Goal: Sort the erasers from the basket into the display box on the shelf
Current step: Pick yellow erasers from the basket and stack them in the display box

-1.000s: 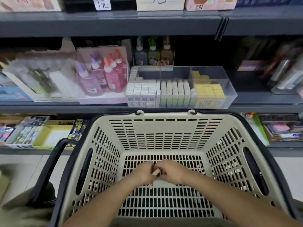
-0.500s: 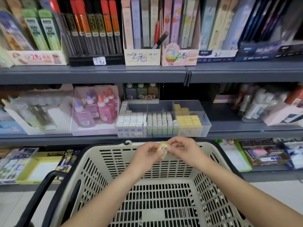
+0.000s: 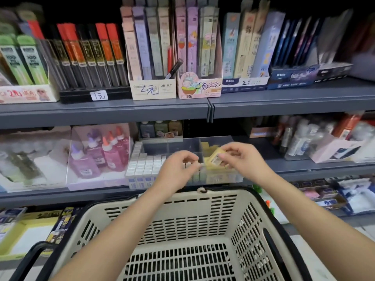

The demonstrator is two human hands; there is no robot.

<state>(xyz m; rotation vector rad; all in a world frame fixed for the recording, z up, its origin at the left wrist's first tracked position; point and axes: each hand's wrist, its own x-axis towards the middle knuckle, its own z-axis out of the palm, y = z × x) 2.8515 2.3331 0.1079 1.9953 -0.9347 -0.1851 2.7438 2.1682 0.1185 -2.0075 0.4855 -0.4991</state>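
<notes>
My right hand [image 3: 241,159] pinches a yellow eraser [image 3: 215,158] just above the right compartment of the clear display box [image 3: 183,141] on the middle shelf, where more yellow erasers [image 3: 210,169] lie. My left hand [image 3: 176,171] hovers beside it over the middle compartment. Its fingers are loosely curled, with nothing plainly seen in them. Rows of white erasers [image 3: 145,164] fill the box's left compartment. The cream slotted basket [image 3: 223,192] with black trim sits below my arms, and its visible floor shows no erasers.
Pink and purple glue bottles [image 3: 105,153] stand in a clear case left of the box. The upper shelf [image 3: 142,110] carries pencil lead boxes. White bottles [image 3: 300,138] crowd the shelf to the right. Lower shelves hold packaged stationery.
Both hands rose from the basket floor to the display box with the yellow eraser. My left hand has let go of it and only my right hand holds it now.
</notes>
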